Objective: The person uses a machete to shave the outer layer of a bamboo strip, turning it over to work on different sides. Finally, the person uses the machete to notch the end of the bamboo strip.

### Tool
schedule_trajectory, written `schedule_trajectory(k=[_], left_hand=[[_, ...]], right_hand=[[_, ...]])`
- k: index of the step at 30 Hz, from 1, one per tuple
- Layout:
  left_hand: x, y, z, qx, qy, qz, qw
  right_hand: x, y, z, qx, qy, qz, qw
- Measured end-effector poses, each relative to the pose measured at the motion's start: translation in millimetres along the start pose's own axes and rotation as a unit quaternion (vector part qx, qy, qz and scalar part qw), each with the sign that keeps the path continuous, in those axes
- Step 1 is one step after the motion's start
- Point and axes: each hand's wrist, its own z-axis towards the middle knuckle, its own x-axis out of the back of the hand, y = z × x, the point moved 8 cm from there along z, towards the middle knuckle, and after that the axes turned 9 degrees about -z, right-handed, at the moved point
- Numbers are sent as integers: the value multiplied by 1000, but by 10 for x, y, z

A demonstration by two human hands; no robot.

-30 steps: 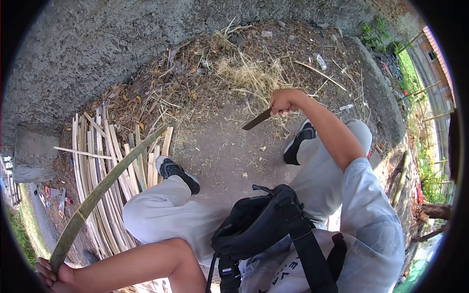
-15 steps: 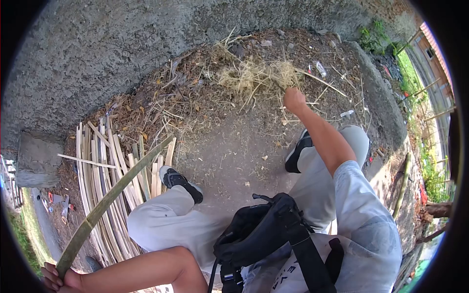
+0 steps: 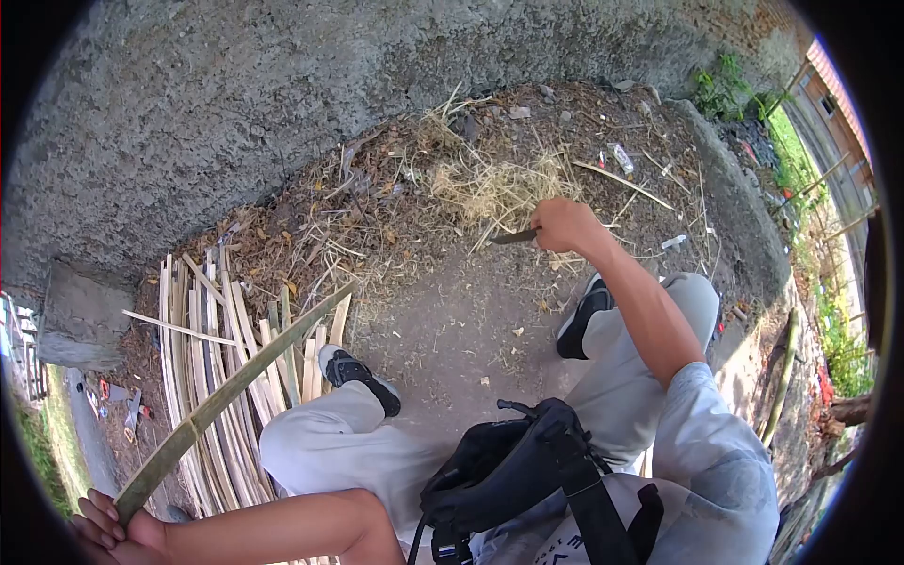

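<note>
At the lower left, my left hand (image 3: pixel 118 529) is wrapped round the near end of a long green bamboo strip (image 3: pixel 226 403). The strip slants up and right over the stacked strips, its far end near my left shoe. My right hand (image 3: pixel 567 224) is closed round a knife (image 3: pixel 514 237), whose dark blade points left. The knife's handle is hidden in my fist. That hand hovers in front of a heap of pale shavings (image 3: pixel 499 188), with the blade apart from the bamboo.
Pale split strips (image 3: pixel 202 377) lie stacked on the left. A rough grey wall (image 3: pixel 282 85) rises behind the littered ground. A clear plastic bottle (image 3: pixel 622 158) lies beyond the right hand. A black bag (image 3: pixel 508 461) hangs at my front.
My right hand has come back from the shavings, and the knife blade now shows pointing left. My left hand still holds the bamboo strip. The whole view has shifted slightly.
</note>
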Motion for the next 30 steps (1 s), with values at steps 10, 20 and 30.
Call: schedule_trajectory(k=[10, 20, 30], left_hand=[[-784, -633, -215, 99, -82, -76, 989], [-1400, -1033, -620, 159, -109, -41, 980], [-1484, -979, -809, 153, -47, 13, 987]], right_hand=[[461, -217, -1096, -107, 244, 371, 890], [471, -244, -957, -89, 213, 496, 837], [418, -162, -957, -97, 193, 490, 844]])
